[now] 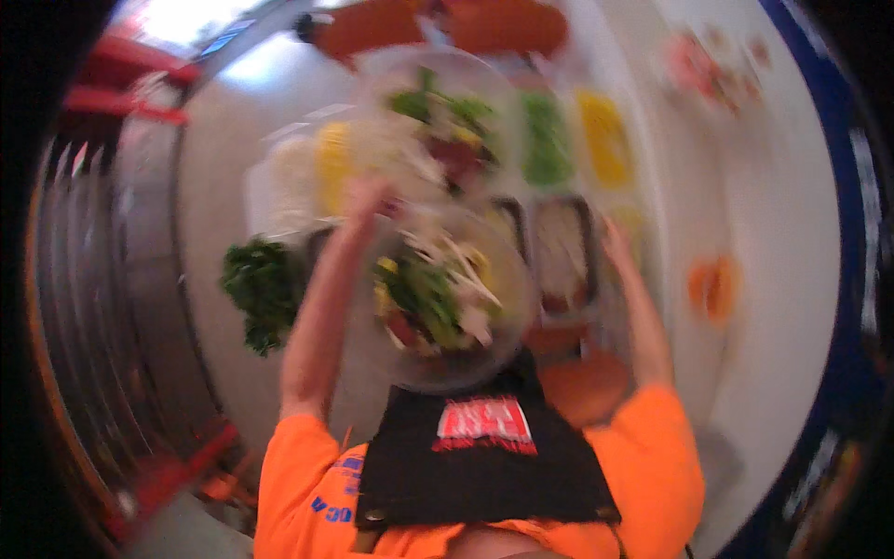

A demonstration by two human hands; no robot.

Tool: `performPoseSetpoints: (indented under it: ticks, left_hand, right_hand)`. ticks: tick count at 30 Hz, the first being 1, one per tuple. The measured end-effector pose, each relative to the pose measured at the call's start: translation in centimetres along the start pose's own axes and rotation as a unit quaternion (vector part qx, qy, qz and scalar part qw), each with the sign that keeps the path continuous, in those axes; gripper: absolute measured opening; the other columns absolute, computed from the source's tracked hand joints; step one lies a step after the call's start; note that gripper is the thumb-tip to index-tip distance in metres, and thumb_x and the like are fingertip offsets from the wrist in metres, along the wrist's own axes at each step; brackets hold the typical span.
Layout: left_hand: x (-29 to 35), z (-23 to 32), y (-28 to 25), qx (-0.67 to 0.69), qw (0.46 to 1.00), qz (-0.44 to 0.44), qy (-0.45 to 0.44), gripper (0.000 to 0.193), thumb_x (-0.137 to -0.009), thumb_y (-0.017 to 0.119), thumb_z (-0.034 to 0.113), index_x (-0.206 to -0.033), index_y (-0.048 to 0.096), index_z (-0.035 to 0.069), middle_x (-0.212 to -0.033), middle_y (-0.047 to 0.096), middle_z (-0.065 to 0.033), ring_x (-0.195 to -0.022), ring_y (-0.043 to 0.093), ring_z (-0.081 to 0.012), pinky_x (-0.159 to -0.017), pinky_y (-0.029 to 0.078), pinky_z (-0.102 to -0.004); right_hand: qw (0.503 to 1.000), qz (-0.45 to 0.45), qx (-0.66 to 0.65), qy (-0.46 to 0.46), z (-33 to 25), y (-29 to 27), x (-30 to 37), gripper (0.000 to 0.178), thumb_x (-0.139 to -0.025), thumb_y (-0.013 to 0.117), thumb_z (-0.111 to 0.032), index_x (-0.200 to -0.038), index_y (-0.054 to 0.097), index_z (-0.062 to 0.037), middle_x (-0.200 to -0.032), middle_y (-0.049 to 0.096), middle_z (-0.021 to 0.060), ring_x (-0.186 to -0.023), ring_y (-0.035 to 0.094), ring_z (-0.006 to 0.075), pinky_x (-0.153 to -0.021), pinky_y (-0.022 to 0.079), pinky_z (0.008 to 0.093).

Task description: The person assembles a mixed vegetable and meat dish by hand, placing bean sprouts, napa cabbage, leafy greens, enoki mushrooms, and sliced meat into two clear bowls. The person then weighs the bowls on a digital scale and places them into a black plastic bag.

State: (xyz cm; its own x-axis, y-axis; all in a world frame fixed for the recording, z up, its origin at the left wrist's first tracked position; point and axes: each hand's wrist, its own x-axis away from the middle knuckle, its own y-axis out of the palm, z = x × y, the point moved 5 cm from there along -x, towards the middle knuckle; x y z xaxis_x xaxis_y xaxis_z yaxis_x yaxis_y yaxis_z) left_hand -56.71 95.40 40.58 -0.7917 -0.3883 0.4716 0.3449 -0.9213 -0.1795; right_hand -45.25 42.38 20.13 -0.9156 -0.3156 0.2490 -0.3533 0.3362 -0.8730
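A large clear bowl [438,377] sits close in front of my body, filled with green leaves, white strips, yellow bits and pieces that look like meat. My left hand [372,196] is over its far left rim, fingers closed and blurred; a small reddish-purple patch shows beside them, too smeared to name. My right hand [615,244] reaches along the right side of a dark-rimmed tray [562,252] of pale food, next to a pale yellowish container [626,224]. Motion blur hides its fingers. Behind the near bowl stands a second clear bowl [377,70] with similar food.
Containers of green strips [545,140] and yellow strips [605,140] stand far right. White shreds [293,182] and yellow strips [333,158] lie in containers at left, behind leafy greens [261,293]. An orange item [715,287] is on the right surface. Another person's arms [368,28] show at the far side.
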Motion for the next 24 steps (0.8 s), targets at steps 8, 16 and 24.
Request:
performPoseSetpoints:
  ticks: [8,16,24]
  left_hand:
    - [1.1,2.7,0.9,0.030,0.999,0.028,0.016,0.017,-0.078,0.054,0.014,-0.079,0.056,-0.003,-0.067,0.059,-0.0131,-0.050,0.057,-0.0201,-0.047,0.048,-0.0282]
    - [0.1,0.8,0.5,0.058,0.998,-0.009,0.015,0.043,-0.079,0.054,0.011,-0.116,0.046,-0.009,-0.072,0.058,-0.0133,-0.052,0.058,-0.0212,-0.048,0.048,-0.0299]
    - [0.4,1.0,0.0,0.042,0.999,0.022,0.012,0.046,-0.080,0.054,0.011,-0.119,0.046,-0.012,-0.065,0.057,-0.0148,-0.047,0.056,-0.0221,-0.045,0.046,-0.0294]
  right_hand:
    - [0.994,0.102,-0.032,0.007,-0.6,-3.7,-1.2,0.043,-0.073,0.058,-0.001,-0.115,0.059,-0.0115,-0.106,0.058,0.0168,-0.101,0.055,0.0344,-0.086,0.046,0.0395]
    - [0.836,0.143,-0.499,0.179,5.7,-3.6,-0.3,0.043,-0.070,0.070,-0.007,-0.112,0.060,-0.0067,-0.104,0.065,0.0154,-0.079,0.064,0.0225,-0.069,0.052,0.0339]
    - [0.953,0.224,-0.086,0.185,-0.7,-3.8,-3.6,0.039,-0.074,0.067,-0.013,-0.108,0.053,0.0009,-0.106,0.056,0.0244,-0.100,0.055,0.0414,-0.083,0.046,0.0473]
